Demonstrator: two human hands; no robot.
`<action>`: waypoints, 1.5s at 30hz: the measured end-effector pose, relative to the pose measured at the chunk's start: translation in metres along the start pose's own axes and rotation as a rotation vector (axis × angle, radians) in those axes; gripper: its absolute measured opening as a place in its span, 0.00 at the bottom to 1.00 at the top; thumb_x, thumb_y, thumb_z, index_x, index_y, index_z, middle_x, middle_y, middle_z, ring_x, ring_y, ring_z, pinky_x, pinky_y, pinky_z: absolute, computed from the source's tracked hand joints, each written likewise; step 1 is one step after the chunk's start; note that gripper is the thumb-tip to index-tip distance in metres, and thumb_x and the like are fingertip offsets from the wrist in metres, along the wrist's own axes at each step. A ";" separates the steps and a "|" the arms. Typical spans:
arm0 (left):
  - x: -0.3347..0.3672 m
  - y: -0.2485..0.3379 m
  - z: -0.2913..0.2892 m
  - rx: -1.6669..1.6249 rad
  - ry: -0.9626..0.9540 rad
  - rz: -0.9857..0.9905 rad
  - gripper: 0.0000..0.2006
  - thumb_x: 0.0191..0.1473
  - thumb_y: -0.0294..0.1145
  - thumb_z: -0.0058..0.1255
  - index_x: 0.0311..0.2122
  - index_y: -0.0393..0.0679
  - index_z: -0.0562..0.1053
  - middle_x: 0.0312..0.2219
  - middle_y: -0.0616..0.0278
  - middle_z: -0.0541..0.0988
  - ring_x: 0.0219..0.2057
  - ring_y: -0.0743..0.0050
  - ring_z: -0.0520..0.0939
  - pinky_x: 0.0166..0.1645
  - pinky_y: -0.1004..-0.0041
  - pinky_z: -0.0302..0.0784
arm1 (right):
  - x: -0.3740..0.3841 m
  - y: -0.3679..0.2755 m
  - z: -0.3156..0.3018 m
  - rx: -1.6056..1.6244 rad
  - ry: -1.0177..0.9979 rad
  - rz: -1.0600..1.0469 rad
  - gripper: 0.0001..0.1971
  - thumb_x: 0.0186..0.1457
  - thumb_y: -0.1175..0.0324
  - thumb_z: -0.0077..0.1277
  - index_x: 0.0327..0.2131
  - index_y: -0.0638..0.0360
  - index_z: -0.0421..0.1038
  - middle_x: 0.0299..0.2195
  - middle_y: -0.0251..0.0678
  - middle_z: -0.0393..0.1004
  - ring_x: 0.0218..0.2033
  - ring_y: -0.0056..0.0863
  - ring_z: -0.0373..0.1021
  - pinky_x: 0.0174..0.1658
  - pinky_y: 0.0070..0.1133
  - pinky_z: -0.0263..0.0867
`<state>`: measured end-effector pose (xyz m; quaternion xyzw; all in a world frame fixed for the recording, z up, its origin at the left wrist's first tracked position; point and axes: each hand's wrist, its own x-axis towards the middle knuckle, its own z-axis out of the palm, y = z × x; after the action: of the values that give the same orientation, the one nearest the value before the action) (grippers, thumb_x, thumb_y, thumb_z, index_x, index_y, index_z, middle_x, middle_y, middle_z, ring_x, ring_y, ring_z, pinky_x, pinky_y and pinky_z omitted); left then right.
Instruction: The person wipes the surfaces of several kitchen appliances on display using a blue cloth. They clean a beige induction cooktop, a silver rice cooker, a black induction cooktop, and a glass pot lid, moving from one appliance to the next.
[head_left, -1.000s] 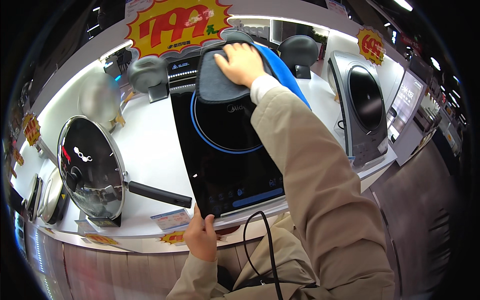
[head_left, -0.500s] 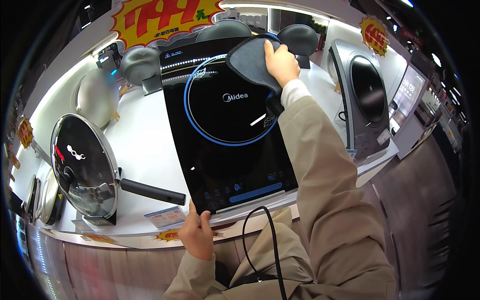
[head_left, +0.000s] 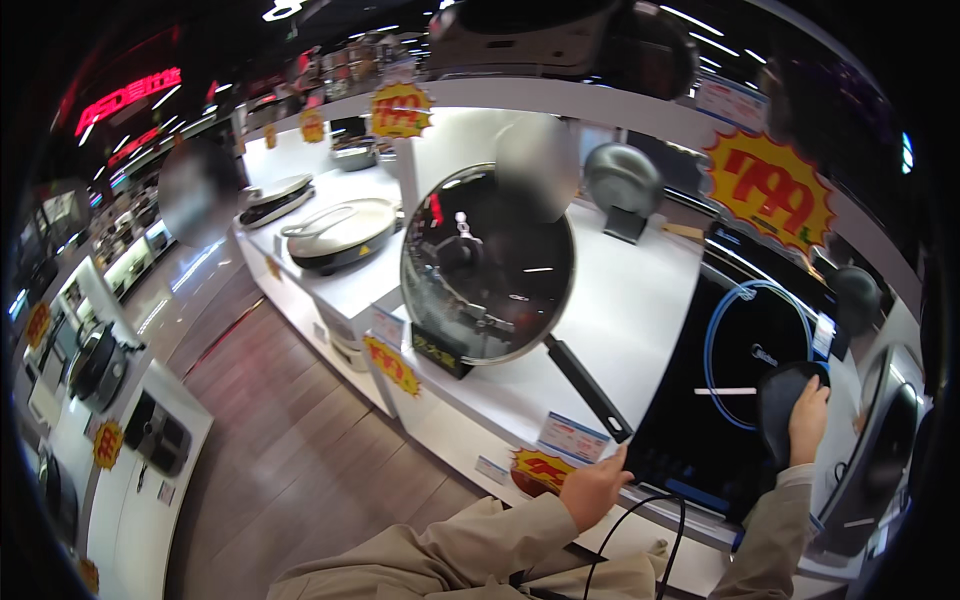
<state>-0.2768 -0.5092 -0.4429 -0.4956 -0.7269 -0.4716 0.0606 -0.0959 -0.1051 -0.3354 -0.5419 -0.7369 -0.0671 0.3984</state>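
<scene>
A black induction cooktop (head_left: 720, 420) with a blue ring stands tilted on a white display counter (head_left: 640, 300) at the right. My right hand (head_left: 808, 420) presses a dark grey cloth (head_left: 782, 400) flat against its glass, on the ring's lower right. My left hand (head_left: 592, 488) grips the cooktop's lower left corner at the counter's front edge. A black power cord (head_left: 640, 530) hangs below it.
A black frying pan (head_left: 490, 265) stands upright on the counter to the left, handle pointing toward my left hand. Price cards (head_left: 572, 438) sit along the front edge. Yellow starburst signs, more pans and cookers fill the shelves. A wooden-floor aisle (head_left: 300, 460) opens to the left.
The view has swung left, so the cooktop now sits at the right. My right hand and cloth moved down from the glass's upper edge to the ring's lower right. The left hand kept its hold.
</scene>
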 end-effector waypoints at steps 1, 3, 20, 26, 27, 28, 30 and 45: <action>0.000 0.003 -0.002 0.000 0.035 -0.009 0.25 0.58 0.35 0.56 0.57 0.31 0.68 0.33 0.46 0.82 0.29 0.52 0.84 0.31 0.64 0.79 | 0.019 -0.005 0.002 0.052 -0.009 -0.022 0.26 0.69 0.47 0.32 0.45 0.64 0.64 0.40 0.62 0.75 0.40 0.63 0.71 0.42 0.49 0.66; 0.001 0.003 -0.005 0.014 0.072 -0.015 0.25 0.57 0.34 0.57 0.56 0.30 0.69 0.31 0.47 0.81 0.28 0.53 0.84 0.30 0.65 0.78 | 0.056 -0.026 0.011 0.145 -0.012 -0.036 0.28 0.68 0.45 0.31 0.45 0.65 0.63 0.42 0.62 0.74 0.42 0.63 0.70 0.44 0.48 0.66; 0.008 -0.004 -0.011 0.132 0.112 -0.040 0.24 0.54 0.35 0.59 0.54 0.34 0.73 0.30 0.49 0.82 0.25 0.54 0.83 0.29 0.63 0.77 | -0.123 -0.153 -0.052 -0.045 -0.158 -0.747 0.31 0.65 0.55 0.43 0.62 0.71 0.56 0.60 0.58 0.61 0.63 0.56 0.55 0.59 0.64 0.38; 0.012 0.002 -0.019 0.130 0.124 -0.030 0.23 0.54 0.32 0.61 0.53 0.32 0.73 0.23 0.50 0.79 0.20 0.57 0.80 0.25 0.66 0.74 | -0.026 -0.254 -0.034 0.097 -0.143 -0.624 0.35 0.64 0.41 0.37 0.63 0.58 0.58 0.60 0.52 0.64 0.59 0.58 0.62 0.61 0.66 0.31; 0.013 0.004 -0.019 0.139 0.104 -0.045 0.23 0.54 0.32 0.60 0.53 0.31 0.73 0.25 0.50 0.80 0.22 0.56 0.81 0.26 0.66 0.75 | -0.010 -0.268 -0.036 0.114 -0.149 -0.634 0.35 0.63 0.40 0.37 0.63 0.57 0.59 0.59 0.51 0.66 0.59 0.58 0.62 0.61 0.66 0.29; 0.014 0.006 -0.017 0.127 0.102 -0.042 0.23 0.54 0.32 0.60 0.53 0.31 0.73 0.23 0.50 0.79 0.21 0.56 0.80 0.26 0.66 0.75 | 0.005 -0.276 -0.035 0.112 -0.148 -0.647 0.35 0.63 0.39 0.36 0.62 0.57 0.61 0.58 0.51 0.67 0.59 0.57 0.62 0.62 0.65 0.28; 0.014 0.008 -0.014 0.112 0.103 -0.053 0.22 0.54 0.32 0.60 0.52 0.31 0.74 0.21 0.50 0.78 0.19 0.55 0.79 0.25 0.66 0.74 | 0.013 -0.293 -0.033 0.072 -0.087 -0.730 0.34 0.63 0.40 0.35 0.60 0.55 0.65 0.56 0.50 0.70 0.59 0.55 0.63 0.64 0.62 0.28; 0.010 -0.001 -0.011 0.141 0.156 -0.044 0.18 0.50 0.29 0.64 0.48 0.40 0.78 0.18 0.48 0.75 0.16 0.57 0.75 0.23 0.67 0.70 | -0.110 -0.259 -0.035 0.220 -0.203 -1.115 0.29 0.63 0.44 0.40 0.50 0.60 0.74 0.56 0.46 0.69 0.66 0.51 0.52 0.67 0.58 0.29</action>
<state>-0.2864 -0.5111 -0.4319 -0.4359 -0.7620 -0.4577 0.1412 -0.2882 -0.3097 -0.2985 -0.0310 -0.9483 -0.1378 0.2842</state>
